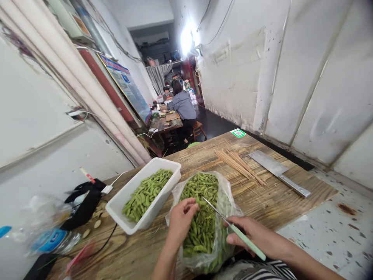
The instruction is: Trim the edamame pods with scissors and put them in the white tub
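A clear plastic bag [229, 194] full of green soybean pods [201, 233] stands open on the wooden table before me. Over its left side, my left hand [182, 216] is closed, thumb and fingers drawn together; what they pinch is too small to make out. My right hand [247, 233] grips a slim metal-bladed tool with a pale green handle [247, 243] at the bag's right side. It shows edge-on, so I cannot tell scissors from knife. The tip points at the pods near my left fingertips. Left of the bag, a white plastic tub [116, 212] holds more pods [148, 192].
A cleaver [269, 163] and thin bamboo skewers [239, 165] lie on the table [317, 186] at the right. Leftward are a water bottle [55, 241], a black bag [83, 206] and a cable. Farther back, a person [183, 105] sits at another table [166, 123].
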`<state>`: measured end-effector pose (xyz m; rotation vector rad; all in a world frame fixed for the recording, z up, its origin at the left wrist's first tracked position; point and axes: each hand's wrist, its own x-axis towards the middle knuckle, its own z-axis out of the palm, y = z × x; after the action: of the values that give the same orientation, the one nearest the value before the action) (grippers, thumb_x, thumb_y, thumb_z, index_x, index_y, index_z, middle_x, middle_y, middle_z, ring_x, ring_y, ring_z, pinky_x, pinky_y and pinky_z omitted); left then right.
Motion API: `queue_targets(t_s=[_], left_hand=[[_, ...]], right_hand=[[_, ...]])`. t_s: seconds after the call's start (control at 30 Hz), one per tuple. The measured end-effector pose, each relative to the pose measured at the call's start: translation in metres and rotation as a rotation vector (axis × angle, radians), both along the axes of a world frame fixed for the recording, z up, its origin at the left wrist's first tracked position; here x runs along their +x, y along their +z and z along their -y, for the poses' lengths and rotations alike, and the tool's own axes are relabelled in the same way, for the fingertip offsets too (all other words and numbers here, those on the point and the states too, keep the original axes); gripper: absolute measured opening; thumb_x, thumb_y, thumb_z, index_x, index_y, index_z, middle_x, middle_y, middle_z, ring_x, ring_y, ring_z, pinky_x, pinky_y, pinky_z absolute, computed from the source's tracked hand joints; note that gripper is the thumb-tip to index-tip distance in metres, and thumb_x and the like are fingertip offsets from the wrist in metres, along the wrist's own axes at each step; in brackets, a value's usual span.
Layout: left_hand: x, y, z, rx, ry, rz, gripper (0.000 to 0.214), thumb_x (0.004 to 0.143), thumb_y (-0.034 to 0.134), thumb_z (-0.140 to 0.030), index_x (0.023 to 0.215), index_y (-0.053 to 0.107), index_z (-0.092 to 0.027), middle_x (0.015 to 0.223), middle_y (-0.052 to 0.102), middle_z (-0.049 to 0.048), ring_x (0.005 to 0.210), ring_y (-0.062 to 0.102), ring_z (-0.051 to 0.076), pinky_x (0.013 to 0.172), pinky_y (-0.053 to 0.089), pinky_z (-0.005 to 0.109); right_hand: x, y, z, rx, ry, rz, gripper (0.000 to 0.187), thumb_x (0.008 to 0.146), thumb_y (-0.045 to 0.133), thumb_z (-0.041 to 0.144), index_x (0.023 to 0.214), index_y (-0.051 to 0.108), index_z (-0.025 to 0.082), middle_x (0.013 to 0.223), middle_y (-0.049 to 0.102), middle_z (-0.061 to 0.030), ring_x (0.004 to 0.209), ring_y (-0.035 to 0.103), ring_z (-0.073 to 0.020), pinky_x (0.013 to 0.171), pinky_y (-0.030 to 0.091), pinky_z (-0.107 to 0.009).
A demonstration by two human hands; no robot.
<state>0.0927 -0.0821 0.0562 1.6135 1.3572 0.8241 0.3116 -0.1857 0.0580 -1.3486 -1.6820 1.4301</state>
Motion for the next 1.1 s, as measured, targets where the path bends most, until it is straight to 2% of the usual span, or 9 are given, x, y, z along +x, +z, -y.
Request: queue_targets(t_s=[0.1,0.23,0.37,0.6,0.77,0.87,0.93,1.0,1.1], left_hand=[[0.001,0.006,0.009,-0.093,0.042,0.146,0.033,0.066,0.07,-0.04,0.087,0.069,-0.015,0.07,0.071,0.0038,0.065,0.062,0.019,0.064,0.046,0.028],[0.0,0.009,0.017,-0.145,0.047,0.189,0.038,0.065,0.071,-0.044,0.088,0.071,-0.014,0.068,0.069,0.0026,0.058,0.054,0.014,0.057,0.042,0.025],[-0.002,0.006,0.021,-0.177,0.007,0.226,0.038,0.066,0.071,-0.043,0.088,0.071,-0.013,0.066,0.066,0.0019,0.057,0.05,0.012,0.056,0.04,0.024],[0.006,-0.002,0.027,-0.287,0.069,0.419,0.039,0.062,0.075,-0.039,0.089,0.063,-0.014,0.059,0.059,-0.0027,0.056,0.048,0.01,0.052,0.036,0.02],[0.013,-0.003,0.028,-0.271,0.151,0.535,0.037,0.056,0.081,-0.033,0.081,0.062,-0.014,0.058,0.054,-0.0056,0.054,0.044,0.006,0.051,0.035,0.018],[0.014,-0.001,0.027,-0.287,0.188,0.602,0.038,0.054,0.082,-0.032,0.083,0.065,-0.013,0.058,0.052,-0.0062,0.053,0.042,0.005,0.05,0.034,0.017],[0.012,0.001,0.027,-0.305,0.181,0.634,0.038,0.055,0.082,-0.032,0.084,0.067,-0.012,0.058,0.052,-0.0062,0.051,0.041,0.004,0.049,0.034,0.016],[0.011,0.003,0.028,-0.317,0.158,0.65,0.037,0.057,0.081,-0.033,0.085,0.069,-0.012,0.063,0.057,-0.0032,0.056,0.048,0.006,0.052,0.039,0.017],[0.01,0.005,0.03,-0.348,0.089,0.692,0.032,0.062,0.078,-0.035,0.085,0.069,-0.014,0.085,0.067,0.0053,0.078,0.062,0.015,0.067,0.048,0.024]], right_hand=[[-0.003,0.008,0.0,0.074,0.002,0.07,0.04,0.084,0.057,0.05,0.099,0.061,0.014,0.064,0.053,0.0019,0.049,0.047,-0.0096,0.042,0.035,-0.017],[-0.006,0.016,-0.001,0.127,0.02,0.108,0.041,0.083,0.057,0.053,0.094,0.063,0.014,0.063,0.054,0.0018,0.053,0.047,-0.0106,0.046,0.035,-0.017],[-0.01,0.018,-0.004,0.142,0.028,0.133,0.038,0.083,0.057,0.052,0.085,0.062,0.014,0.062,0.051,0.0027,0.056,0.045,-0.0111,0.048,0.033,-0.017],[-0.015,0.007,-0.007,0.067,0.003,0.127,0.034,0.081,0.061,0.048,0.075,0.056,0.015,0.063,0.043,0.0044,0.059,0.039,-0.0105,0.051,0.03,-0.018],[-0.014,0.002,-0.004,-0.008,-0.032,0.042,0.041,0.078,0.062,0.054,0.069,0.051,0.016,0.055,0.041,0.0054,0.05,0.039,-0.0094,0.044,0.027,-0.017],[-0.013,0.0,-0.002,-0.084,-0.037,-0.027,0.041,0.078,0.06,0.057,0.078,0.054,0.016,0.049,0.041,0.007,0.042,0.04,-0.009,0.038,0.027,-0.017],[-0.011,0.001,-0.001,-0.078,-0.038,-0.037,0.042,0.079,0.059,0.056,0.09,0.056,0.016,0.05,0.042,0.0076,0.04,0.04,-0.0089,0.038,0.028,-0.017],[-0.008,0.004,0.0,-0.002,-0.012,-0.006,0.041,0.082,0.057,0.053,0.097,0.057,0.015,0.058,0.047,0.0056,0.044,0.044,-0.009,0.041,0.032,-0.017],[-0.004,0.008,-0.001,0.135,0.048,0.085,0.039,0.085,0.056,0.049,0.1,0.06,0.014,0.072,0.055,0.0012,0.057,0.049,-0.0108,0.051,0.039,-0.018]])
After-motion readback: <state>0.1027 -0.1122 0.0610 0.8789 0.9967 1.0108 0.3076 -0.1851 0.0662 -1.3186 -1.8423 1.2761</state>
